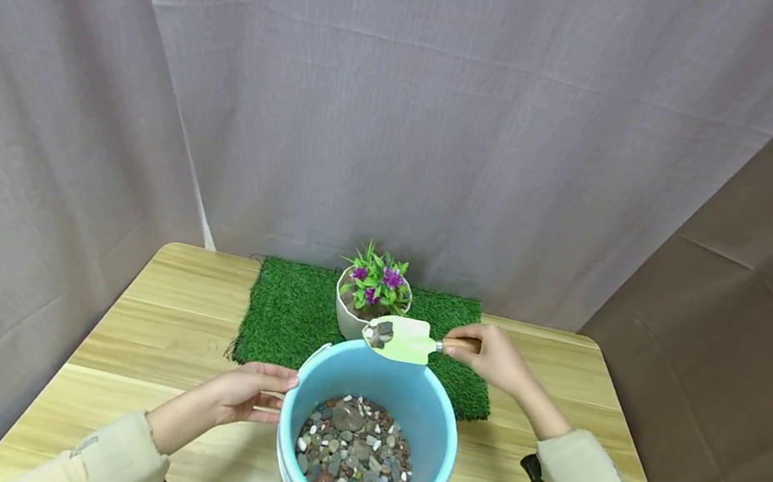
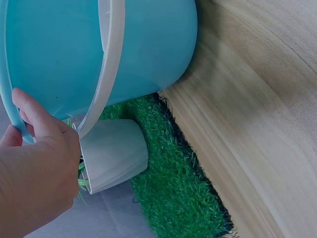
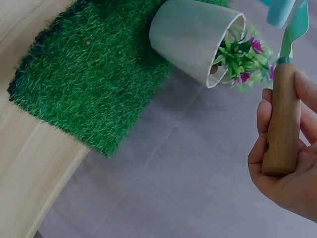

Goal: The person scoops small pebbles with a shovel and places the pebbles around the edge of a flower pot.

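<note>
A light blue bucket [image 1: 433, 438] with a layer of mixed pebbles [image 1: 360, 456] inside stands at the front of the table. At its left side my left hand [image 1: 248, 396] pinches the rim between thumb and fingers, seen closer in the left wrist view [image 2: 44, 158]. My right hand [image 1: 493, 357] grips the wooden handle [image 3: 282, 119] of a pale green garden trowel [image 1: 412, 342]. A few stones [image 1: 379, 333] lie at the tip of its blade, which is above the bucket's far rim. Just behind the blade sits a white flowerpot [image 1: 347, 321] with purple flowers [image 1: 392, 277].
The flowerpot rests on a green artificial grass mat [image 1: 292, 310] at the back of the wooden table [image 1: 161, 323]. The bucket's white carrying handle [image 2: 111, 64] hangs down its outside. Grey curtains [image 1: 405, 126] close off the back and sides.
</note>
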Action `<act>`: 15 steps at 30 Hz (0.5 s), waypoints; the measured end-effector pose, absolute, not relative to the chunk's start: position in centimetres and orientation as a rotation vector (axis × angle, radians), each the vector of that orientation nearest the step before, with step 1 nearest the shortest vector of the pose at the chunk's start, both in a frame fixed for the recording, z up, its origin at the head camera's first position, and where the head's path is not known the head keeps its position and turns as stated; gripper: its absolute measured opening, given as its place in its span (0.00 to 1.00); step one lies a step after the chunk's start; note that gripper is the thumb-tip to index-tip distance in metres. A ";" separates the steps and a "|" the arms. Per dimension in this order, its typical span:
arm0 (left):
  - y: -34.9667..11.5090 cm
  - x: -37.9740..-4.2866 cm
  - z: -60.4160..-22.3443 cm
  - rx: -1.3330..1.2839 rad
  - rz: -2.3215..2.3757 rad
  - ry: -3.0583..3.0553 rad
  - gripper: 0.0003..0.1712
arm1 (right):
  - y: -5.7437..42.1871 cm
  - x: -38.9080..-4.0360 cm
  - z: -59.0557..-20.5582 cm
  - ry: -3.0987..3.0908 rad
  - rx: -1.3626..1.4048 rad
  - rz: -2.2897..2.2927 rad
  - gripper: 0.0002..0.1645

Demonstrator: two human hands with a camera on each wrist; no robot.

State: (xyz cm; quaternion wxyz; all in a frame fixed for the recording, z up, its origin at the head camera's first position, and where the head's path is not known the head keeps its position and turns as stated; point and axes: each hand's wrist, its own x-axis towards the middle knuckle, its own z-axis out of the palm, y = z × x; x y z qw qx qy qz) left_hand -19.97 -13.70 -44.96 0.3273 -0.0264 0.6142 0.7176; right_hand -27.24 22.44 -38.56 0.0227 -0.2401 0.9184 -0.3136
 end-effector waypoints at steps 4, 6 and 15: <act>-13.7 -20.0 -45.1 -0.073 1.880 1.610 0.18 | 23.0 -27.7 -38.8 2.877 -0.721 -0.961 0.13; -13.7 -20.0 -45.1 -0.071 1.879 1.611 0.18 | 23.4 -27.9 -38.9 2.893 -0.714 -0.958 0.14; -13.8 -20.0 -45.1 -0.064 1.872 1.615 0.20 | 24.7 -28.8 -39.8 2.945 -0.618 -0.946 0.12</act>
